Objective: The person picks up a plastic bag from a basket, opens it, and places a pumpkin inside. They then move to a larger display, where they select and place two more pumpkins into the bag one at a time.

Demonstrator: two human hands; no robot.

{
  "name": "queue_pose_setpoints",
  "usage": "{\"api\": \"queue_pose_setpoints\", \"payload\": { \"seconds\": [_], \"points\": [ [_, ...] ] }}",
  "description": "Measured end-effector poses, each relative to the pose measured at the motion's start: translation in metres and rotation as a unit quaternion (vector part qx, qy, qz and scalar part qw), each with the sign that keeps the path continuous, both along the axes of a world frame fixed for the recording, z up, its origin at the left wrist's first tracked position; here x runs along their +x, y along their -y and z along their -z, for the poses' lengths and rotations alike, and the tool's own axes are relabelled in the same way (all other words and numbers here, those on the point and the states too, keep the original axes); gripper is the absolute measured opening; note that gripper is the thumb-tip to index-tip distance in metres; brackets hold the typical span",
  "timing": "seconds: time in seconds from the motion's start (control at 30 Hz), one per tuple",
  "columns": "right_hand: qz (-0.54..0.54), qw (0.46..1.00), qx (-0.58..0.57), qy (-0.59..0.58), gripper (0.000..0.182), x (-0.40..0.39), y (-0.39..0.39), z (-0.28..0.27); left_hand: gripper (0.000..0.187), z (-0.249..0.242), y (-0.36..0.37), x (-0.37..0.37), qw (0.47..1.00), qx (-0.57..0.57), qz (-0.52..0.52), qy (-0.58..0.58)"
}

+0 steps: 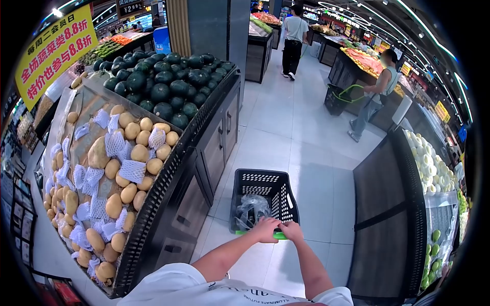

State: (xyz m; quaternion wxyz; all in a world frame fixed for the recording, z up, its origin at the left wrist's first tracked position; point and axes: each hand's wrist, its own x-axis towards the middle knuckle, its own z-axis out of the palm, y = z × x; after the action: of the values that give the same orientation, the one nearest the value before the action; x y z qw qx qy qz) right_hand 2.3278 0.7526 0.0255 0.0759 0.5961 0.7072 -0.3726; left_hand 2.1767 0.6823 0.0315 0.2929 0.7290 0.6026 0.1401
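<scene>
We grip the green handle (pixel 278 235) of one black basket (pixel 263 196) on the pale tiled floor (pixel 306 148), left hand (pixel 265 229) and right hand (pixel 291 230) closed on it, touching. One clear bag (pixel 251 210) lies inside. Melons (pixel 127 153) and watermelons (pixel 168 84) fill the stand beside us; two shoppers (pixel 293 35) stand ahead.

Single head-worn view, aimed forward and down along the aisle floor (pixel 301 148), fisheye-rounded with dark corners, wearer's chest and forearms seen close at the bottom edge, produce stand (pixel 168 204) taken in at left, shelving (pixel 408 214) at right, far shoppers kept small.
</scene>
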Motion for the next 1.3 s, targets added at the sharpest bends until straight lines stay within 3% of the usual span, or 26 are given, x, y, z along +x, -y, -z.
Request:
{"api": "queue_pose_setpoints", "payload": {
  "seconds": [0.27, 0.47, 0.83, 1.0, 1.13, 1.3],
  "points": [
    [0.031, 0.997, 0.062, -0.021, 0.048, -0.019, -0.034, 0.005, 0.084, 0.016, -0.04, -0.016, 1.0, -0.007, 0.0, 0.005],
    [0.033, 0.999, 0.035, -0.001, 0.051, -0.034, -0.064, 0.0, 0.078, 0.009, -0.064, -0.032, 1.0, -0.016, -0.008, 0.013],
    [0.01, 1.0, 0.011, 0.002, 0.06, -0.078, -0.125, 0.005, 0.091, 0.01, -0.131, -0.08, 0.998, -0.055, 0.004, 0.04],
    [0.023, 1.0, 0.007, 0.012, 0.054, -0.102, -0.146, 0.013, 0.092, -0.006, -0.166, -0.111, 0.99, -0.121, 0.063, 0.041],
    [0.006, 1.0, -0.021, 0.013, 0.054, -0.124, -0.165, 0.018, 0.093, 0.0, -0.193, -0.135, 0.99, -0.095, 0.103, 0.001],
    [-0.027, 0.999, -0.027, -0.03, 0.061, -0.14, -0.191, 0.031, 0.079, 0.008, -0.229, -0.16, 0.989, -0.078, 0.126, 0.002]
  ]
}}
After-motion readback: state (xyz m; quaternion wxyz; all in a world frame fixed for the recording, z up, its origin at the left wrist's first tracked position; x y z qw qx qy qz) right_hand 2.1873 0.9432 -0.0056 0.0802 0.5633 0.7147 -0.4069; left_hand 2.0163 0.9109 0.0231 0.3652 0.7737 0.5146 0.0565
